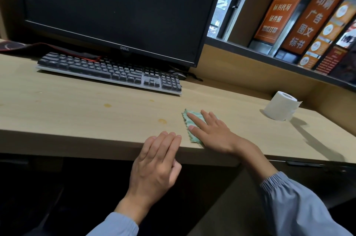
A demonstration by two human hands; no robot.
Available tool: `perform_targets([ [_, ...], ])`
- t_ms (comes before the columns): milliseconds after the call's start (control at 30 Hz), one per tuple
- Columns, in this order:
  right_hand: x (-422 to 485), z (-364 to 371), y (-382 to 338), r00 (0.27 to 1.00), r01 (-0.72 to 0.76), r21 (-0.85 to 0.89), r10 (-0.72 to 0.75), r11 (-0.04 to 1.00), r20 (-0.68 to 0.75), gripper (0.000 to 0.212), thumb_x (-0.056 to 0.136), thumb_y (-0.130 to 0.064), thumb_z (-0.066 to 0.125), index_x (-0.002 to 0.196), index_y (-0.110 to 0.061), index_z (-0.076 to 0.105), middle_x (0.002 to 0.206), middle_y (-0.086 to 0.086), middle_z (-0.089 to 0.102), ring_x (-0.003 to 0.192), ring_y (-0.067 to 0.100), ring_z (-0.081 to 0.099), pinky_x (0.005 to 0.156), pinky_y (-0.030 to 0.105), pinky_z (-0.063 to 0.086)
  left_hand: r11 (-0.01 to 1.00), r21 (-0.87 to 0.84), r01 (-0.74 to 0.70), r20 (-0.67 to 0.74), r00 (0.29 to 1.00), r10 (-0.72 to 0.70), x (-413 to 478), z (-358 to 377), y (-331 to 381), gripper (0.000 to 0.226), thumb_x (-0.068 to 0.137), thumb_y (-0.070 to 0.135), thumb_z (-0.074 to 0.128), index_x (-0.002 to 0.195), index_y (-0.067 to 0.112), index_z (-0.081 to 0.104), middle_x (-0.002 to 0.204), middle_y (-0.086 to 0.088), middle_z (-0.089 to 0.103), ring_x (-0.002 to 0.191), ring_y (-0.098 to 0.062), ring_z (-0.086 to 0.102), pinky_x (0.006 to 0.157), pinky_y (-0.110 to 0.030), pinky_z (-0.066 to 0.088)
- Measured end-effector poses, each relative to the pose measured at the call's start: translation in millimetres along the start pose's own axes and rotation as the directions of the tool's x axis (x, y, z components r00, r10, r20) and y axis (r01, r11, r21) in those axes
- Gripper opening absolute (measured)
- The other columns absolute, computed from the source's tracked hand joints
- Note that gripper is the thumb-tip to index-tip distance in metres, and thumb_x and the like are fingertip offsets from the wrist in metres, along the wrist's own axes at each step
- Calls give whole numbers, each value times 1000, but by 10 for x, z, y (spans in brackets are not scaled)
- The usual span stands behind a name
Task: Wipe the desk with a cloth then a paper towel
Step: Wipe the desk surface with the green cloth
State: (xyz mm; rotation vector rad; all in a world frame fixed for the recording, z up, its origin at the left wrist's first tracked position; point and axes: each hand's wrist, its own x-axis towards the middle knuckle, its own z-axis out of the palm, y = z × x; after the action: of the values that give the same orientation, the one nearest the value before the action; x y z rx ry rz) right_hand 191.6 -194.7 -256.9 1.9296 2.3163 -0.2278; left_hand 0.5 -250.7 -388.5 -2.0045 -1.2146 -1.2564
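The green cloth (194,138) lies flat near the front edge of the desk (77,116), pinned under the right hand (213,133), whose fingers are straight and spread over it. It looks soft, thin and light, likely to bunch, so broad palm pressure should suit better than a pinch. The left hand (156,160) rests straight-fingered on the edge just beside it, holding nothing. The paper roll (280,107) stands well apart.

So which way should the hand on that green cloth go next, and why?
Probably it should slide leftward. The right hand lies flat on the green cloth near the front edge of the desk. A yellowish spot sits unwiped just to the cloth's left, and another spot lies farther left. One short push would likely cover the nearer one.
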Motion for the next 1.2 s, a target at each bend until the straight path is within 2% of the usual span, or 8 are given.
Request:
perform_targets([
  [333, -500, 149, -96, 998, 28, 5, -28, 1000, -58, 56, 103, -64, 13, 155, -59, -7, 171, -4, -13, 155, 19, -19, 125, 42, -5, 1000, -14, -1, 21, 1000, 1, -2, -47, -10, 50, 97, 20, 45, 141, 7, 65, 140, -9, 65, 136, -25, 53, 125, -39, 26],
  [500, -459, 137, -117, 999, 6, 11, -6, 1000, -40, 55, 103, -63, 13, 153, -60, -10, 171, -4, -15, 155, 21, -21, 125, 47, -6, 1000, -25, 15, 11, 1000, -14, -11, -17, 4, 48, 98, 20, 44, 139, 8, 66, 139, -9, 66, 136, -25, 53, 123, -39, 29],
  [633, -259, 66, -95, 1000, -21, -10, 21, 1000, -6, 57, 104, -63, 15, 154, -58, -11, 171, 1, -15, 156, 26, -19, 124, 50, -5, 1000, -19, 2, 30, 1000, -1, -18, -28, -14, 49, 94, 19, 51, 140, 8, 66, 139, -9, 67, 136, -25, 53, 120, -41, 33],
  [767, 81, -28, -4, 999, -50, -36, 50, 998, 21, 59, 104, -62, 16, 156, -55, -10, 171, 5, -12, 156, 30, -14, 123, 52, -2, 1000, -16, 5, 32, 999, -4, -2, -55, -18, 48, 98, 21, 46, 140, 9, 66, 139, -9, 66, 136, -25, 54, 119, -42, 35],
  [1000, 699, -137, 171, 997, -72, -16, 72, 997, -3, 58, 104, -64, 15, 157, -54, -5, 172, 6, -6, 156, 33, -9, 122, 56, 1, 1000, -14, -12, -28, 1000, 12, -10, -6, -23, 49, 87, 19, 60, 134, 8, 70, 136, -9, 68, 134, -24, 53, 124, -36, 26],
  [1200, 1221, -258, 229, 994, -110, -5, 110, 994, 9, 59, 102, -66, 16, 158, -55, 1, 172, 7, -3, 157, 34, -6, 123, 56, 1, 1000, 7, 4, -96, 995, -3, 37, 69, -33, 41, 95, 21, 51, 126, 13, 76, 128, -3, 74, 127, -20, 58, 115, -36, 33],
])
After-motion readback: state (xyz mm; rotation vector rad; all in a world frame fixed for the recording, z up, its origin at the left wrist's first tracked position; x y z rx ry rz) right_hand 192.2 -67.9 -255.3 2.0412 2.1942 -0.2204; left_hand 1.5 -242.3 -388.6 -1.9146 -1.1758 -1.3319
